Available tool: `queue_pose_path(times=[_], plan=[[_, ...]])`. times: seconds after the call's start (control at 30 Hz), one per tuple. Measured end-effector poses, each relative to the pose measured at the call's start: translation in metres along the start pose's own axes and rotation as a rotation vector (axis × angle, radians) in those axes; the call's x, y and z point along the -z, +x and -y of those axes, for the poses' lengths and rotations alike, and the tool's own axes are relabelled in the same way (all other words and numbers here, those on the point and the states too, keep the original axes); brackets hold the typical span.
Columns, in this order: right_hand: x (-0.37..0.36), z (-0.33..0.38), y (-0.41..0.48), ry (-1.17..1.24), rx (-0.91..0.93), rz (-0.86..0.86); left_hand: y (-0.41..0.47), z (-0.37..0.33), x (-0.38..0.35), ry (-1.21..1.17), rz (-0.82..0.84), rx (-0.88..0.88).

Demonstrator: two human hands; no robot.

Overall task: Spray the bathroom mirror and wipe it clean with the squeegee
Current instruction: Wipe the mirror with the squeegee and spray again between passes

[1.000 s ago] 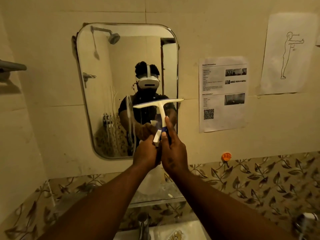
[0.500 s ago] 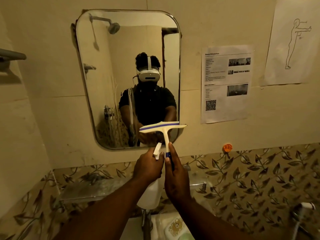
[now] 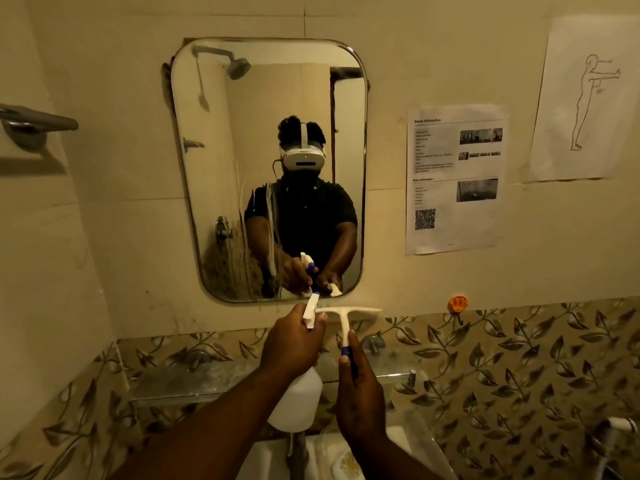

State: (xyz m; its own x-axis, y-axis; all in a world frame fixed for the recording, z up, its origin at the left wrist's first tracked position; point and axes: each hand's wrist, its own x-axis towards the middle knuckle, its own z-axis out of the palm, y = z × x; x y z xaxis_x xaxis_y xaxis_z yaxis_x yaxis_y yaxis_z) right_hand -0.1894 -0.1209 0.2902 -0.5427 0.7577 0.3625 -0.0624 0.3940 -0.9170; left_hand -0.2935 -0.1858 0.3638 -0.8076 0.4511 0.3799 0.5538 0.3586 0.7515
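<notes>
A rounded rectangular mirror (image 3: 242, 109) hangs on the cream wall ahead, with pale streaks down its lower middle. My left hand (image 3: 291, 344) grips the neck of a white spray bottle (image 3: 298, 403), whose nozzle points up toward the mirror's bottom edge. My right hand (image 3: 360, 386) holds the blue-banded handle of a white squeegee (image 3: 344, 317). Its blade lies level just below the mirror, off the glass. Both hands are reflected low in the mirror.
A glass shelf (image 3: 194, 379) runs under the mirror over leaf-patterned tiles. A tap (image 3: 294, 448) and white sink (image 3: 325, 455) lie below my hands. A towel bar (image 3: 38, 121) juts out at left. Two paper sheets (image 3: 453, 178) and an orange hook (image 3: 457, 303) are on the right wall.
Both hands have dropped lower. The squeegee blade slid from the mirror's lower right part down past its bottom edge onto the wall below. The spray bottle came down with it.
</notes>
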Motion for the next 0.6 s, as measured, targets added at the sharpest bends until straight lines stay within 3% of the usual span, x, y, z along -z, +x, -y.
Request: queue_pose_path(times=[0.2, 0.4, 0.6], plan=[[-0.005, 0.05, 0.01, 0.098, 0.042, -0.037, 0.016, -0.013, 0.028, -0.031, -0.081, -0.025], [-0.017, 0.163, 0.056, 0.223, 0.265, 0.041, 0.057, -0.067, 0.08, -0.123, -0.147, -0.107], [-0.032, 0.285, 0.117, 0.181, 0.402, 0.022, 0.109, -0.14, 0.164, -0.074, -0.34, -0.25]])
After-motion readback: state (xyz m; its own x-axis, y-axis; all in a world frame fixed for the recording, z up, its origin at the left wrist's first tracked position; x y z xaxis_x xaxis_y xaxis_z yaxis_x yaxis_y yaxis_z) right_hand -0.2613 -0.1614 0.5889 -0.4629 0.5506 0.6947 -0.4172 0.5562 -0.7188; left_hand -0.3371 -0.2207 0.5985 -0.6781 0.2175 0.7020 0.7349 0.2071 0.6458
